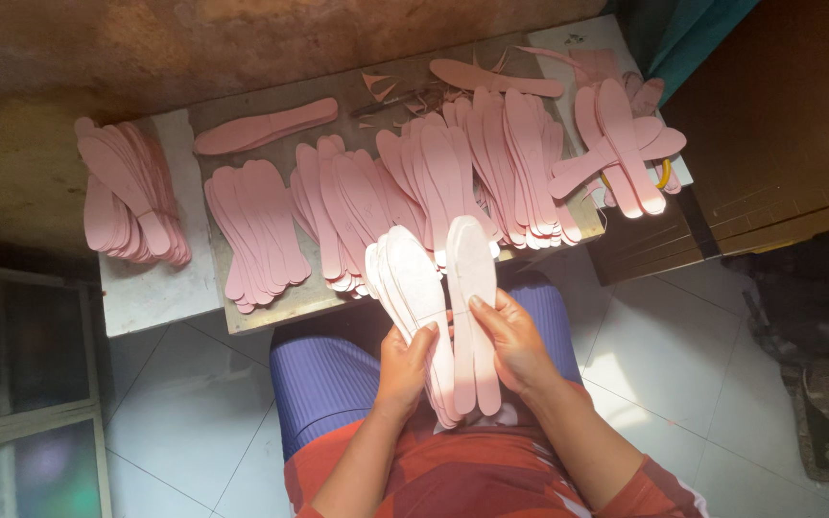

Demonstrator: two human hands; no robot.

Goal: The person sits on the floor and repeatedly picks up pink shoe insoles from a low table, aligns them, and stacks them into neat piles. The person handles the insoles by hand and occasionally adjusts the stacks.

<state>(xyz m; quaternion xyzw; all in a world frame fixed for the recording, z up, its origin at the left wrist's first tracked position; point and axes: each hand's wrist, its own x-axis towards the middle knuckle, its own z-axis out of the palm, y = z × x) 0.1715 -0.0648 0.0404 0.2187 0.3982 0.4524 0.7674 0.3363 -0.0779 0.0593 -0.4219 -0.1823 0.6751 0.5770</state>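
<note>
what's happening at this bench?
A seated person is sorting pink shoe insoles. The left hand holds a fanned stack of insoles over the lap, while the right hand holds one or two separate insoles beside that stack, thumb pressed on top. Ahead, a low board carries several more piles of pink insoles, with another pile off to the left and a crossed bundle at the right.

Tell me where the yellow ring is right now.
In the head view the yellow ring lies at the far right end of the work board, mostly tucked under the crossed pink insoles, beside the brown cabinet.
</note>
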